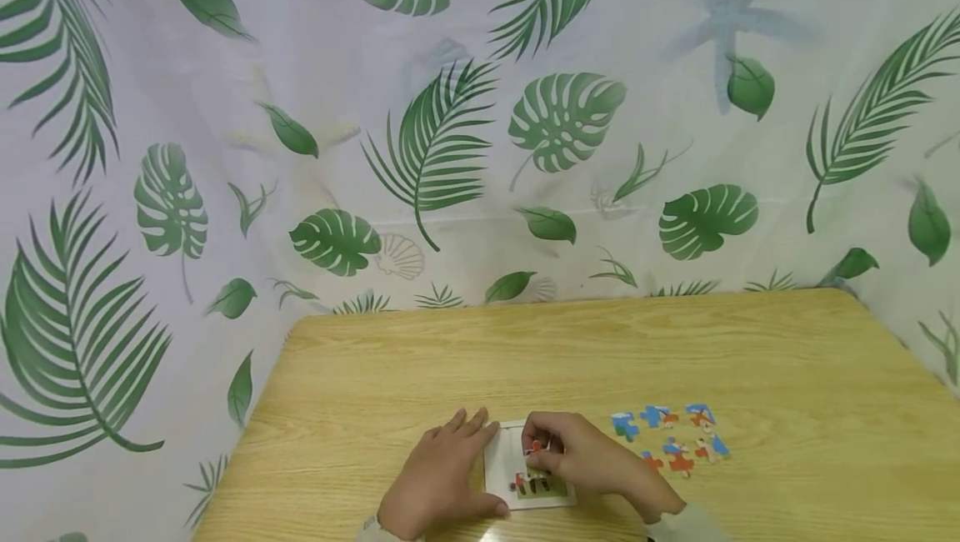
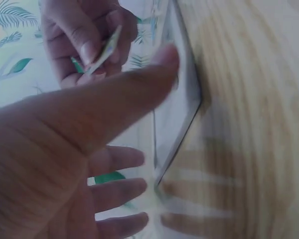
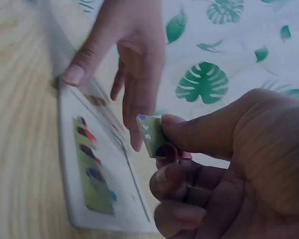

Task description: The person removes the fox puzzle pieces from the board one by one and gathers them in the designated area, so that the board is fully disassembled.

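A jigsaw piece [image 3: 150,135], mostly olive green with white specks, is pinched between the thumb and fingers of my right hand [image 1: 581,452]. It is held above a white puzzle tray [image 1: 498,452] on the table. Joined pieces [image 3: 93,174] with green ground and red-and-dark figures lie inside the tray, along its near side in the head view. My left hand [image 1: 441,475] is spread at the tray's left side, thumb and fingertips at its edge, fingers fairly straight and holding nothing. In the left wrist view the left thumb [image 2: 99,107] partly hides the tray.
Several loose jigsaw pieces [image 1: 679,457] in blue, red and white lie on the wooden table [image 1: 420,367] right of the tray, beside my right forearm. A leaf-patterned cloth [image 1: 465,267] hangs behind the table's far edge and along its sides.
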### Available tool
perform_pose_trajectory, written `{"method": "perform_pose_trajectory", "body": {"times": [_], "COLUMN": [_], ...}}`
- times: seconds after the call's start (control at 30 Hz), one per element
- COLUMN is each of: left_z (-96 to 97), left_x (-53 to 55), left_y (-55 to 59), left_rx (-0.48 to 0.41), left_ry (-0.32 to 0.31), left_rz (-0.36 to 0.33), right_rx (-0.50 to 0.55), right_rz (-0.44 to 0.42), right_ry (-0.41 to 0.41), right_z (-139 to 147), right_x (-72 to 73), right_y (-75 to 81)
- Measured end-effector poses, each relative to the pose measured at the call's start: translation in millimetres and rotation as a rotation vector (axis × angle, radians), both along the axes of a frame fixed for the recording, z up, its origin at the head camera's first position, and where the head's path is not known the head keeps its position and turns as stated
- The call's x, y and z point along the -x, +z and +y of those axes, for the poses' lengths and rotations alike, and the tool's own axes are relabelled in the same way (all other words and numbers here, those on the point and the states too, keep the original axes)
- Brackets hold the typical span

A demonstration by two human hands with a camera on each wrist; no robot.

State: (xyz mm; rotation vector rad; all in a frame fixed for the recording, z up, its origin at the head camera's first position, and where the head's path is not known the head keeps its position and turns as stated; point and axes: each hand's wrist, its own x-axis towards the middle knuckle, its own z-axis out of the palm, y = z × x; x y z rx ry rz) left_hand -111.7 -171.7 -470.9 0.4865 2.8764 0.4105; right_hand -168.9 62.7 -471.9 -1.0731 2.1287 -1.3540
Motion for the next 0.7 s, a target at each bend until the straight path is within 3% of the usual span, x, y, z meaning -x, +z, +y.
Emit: {"method": "perform_pose_trajectory", "body": {"times": [0.23, 0.43, 0.7], "left_z": [8.4, 7.8, 7.2], "left_x": [1.5, -0.5, -0.6], "left_y": [-4.5, -4.4, -4.0], "left_rx": [0.058, 0.049, 0.053], "left_ry": [-0.013, 0.000, -0.009], "left_rz": [0.052, 0.039, 0.033], "right_rx": [0.029, 0.015, -0.040], "right_rz": [-0.050, -0.017, 0.032], "right_ry": [0.012, 0.042, -0.092], "right_z": [24.1, 54.5, 84.5], "right_x": [6.5, 7.4, -1.6], "right_y": [2.0, -3.6, -8.9]}}
